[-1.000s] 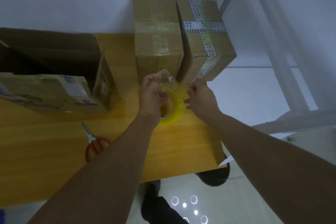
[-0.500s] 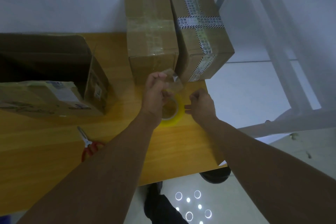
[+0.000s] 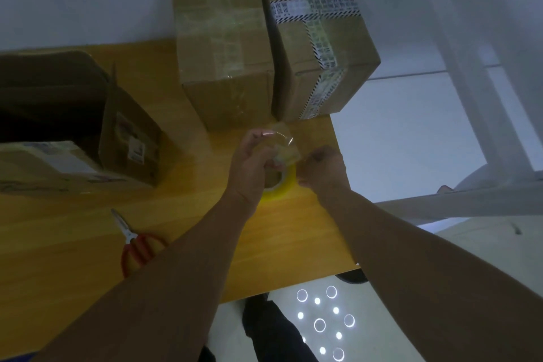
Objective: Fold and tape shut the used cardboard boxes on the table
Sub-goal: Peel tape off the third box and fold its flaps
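Cardboard boxes (image 3: 223, 91) untouched for now, all at the far and left edges of the bench (image 3: 58, 229); tape first.

Nearest, over the near edge: both forearms reaching in and converging toward the right edge. Left of them, red-handled scissors (image 3: 138, 247) lying flat, blades toward the far edge, presumably kept within reach for cutting the strip.

Next, near the right edge: yellow tape roll (image 3: 279, 189), on the bench or just above it, cannot tell which. Left hand (image 3: 252, 164) over the roll, fingers curled, pinching the peeled tape end (image 3: 283, 144) and lifting it clear, likely so the sticky strip does not fall back onto the roll. Right hand (image 3: 323, 170) at the roll's right side, fingers curled in toward it, apparently gripping it to steady it against the pull; exact contact lost in blur. Backs of both hands toward the camera.

Further, at the far edge: two closed boxes side by side and touching, a clear-taped box (image 3: 223, 23) and, at the far right corner, a printed-tape box (image 3: 317, 32). Judged already sealed. At the left edge: an open box (image 3: 58, 91), flaps out, one labelled flap (image 3: 129, 132) standing toward the roll. Probably next for folding and sealing, hence the strip being started here.
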